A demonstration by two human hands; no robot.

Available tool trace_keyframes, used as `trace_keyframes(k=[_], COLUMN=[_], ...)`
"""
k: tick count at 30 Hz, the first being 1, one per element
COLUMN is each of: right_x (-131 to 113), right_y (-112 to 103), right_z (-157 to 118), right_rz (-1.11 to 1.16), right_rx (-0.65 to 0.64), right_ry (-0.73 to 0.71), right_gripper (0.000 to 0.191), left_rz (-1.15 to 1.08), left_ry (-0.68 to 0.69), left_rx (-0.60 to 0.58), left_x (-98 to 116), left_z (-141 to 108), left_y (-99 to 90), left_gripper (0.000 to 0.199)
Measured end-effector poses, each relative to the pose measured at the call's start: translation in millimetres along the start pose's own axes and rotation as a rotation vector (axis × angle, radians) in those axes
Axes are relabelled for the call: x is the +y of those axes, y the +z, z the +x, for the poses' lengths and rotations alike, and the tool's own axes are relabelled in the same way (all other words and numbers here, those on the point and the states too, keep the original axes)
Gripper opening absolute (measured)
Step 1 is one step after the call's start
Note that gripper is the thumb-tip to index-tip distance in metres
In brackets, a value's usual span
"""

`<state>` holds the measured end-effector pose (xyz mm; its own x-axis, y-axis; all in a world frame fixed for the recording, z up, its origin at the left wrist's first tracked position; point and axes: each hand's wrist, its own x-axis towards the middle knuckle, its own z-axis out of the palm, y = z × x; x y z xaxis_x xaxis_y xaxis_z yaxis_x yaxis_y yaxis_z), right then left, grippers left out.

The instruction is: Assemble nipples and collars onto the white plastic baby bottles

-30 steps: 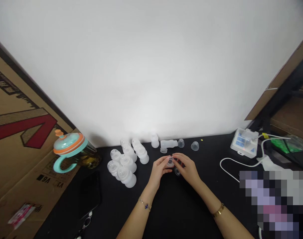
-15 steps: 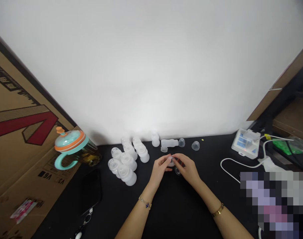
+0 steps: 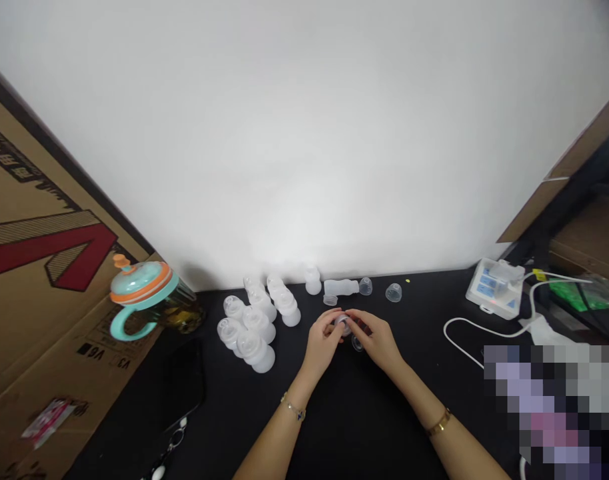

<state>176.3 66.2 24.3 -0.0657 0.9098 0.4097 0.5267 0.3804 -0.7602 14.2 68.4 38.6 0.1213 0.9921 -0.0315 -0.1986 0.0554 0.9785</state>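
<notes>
My left hand (image 3: 324, 340) and my right hand (image 3: 378, 339) meet over the black tabletop, closed on one small translucent round piece (image 3: 343, 324). It looks like a bottle collar, but fingers cover much of it. Just under my right fingers lies a clear ring-like part (image 3: 357, 343). Beyond the hands, a white bottle body (image 3: 340, 287) rests on its side with a low clear round part (image 3: 330, 301) in front. Two clear domed caps, a left one (image 3: 365, 287) and a right one (image 3: 393, 293), sit to its right.
Several white baby bottles (image 3: 258, 323) stand grouped at left; another bottle (image 3: 312, 280) is by the wall. A lidded pitcher (image 3: 144, 287), a dark phone (image 3: 183, 380) and a cardboard box (image 3: 34, 333) are farther left. At right are a white case (image 3: 494, 288) and a white cable (image 3: 459, 321).
The fingers have shifted slightly around the translucent piece, and my left wrist has turned a little. More of the piece shows now. The bottles and caps stay where they were.
</notes>
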Motion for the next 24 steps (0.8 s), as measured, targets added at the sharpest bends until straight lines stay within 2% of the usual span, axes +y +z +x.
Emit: trace_keyframes(k=[4, 11, 19, 24], right_x=[-1.4, -1.6, -3.0, -2.2], right_y=[0.1, 3.7, 4.8, 5.9], right_z=[-0.6, -2.9, -5.3, -6.9], right_rz=[0.030, 0.023, -0.039, -0.081], right_rx=[-0.014, -0.019, -0.020, -0.004], right_ry=[0.030, 0.030, -0.002, -0.040], right_gripper=[0.030, 0.027, 0.025, 0.023], left_rz=[0.017, 0.187, 0.154, 0.165], left_ry=[0.033, 0.092, 0.072, 0.113], left_rx=[0.031, 0.016, 0.014, 0.015], left_x=[-0.7, -6.3, -3.5, -3.7], left_z=[-2.9, -2.5, -3.0, -4.1], left_y=[1.0, 0.1, 1.1, 1.7], left_gripper=[0.022, 0.027, 0.021, 0.017])
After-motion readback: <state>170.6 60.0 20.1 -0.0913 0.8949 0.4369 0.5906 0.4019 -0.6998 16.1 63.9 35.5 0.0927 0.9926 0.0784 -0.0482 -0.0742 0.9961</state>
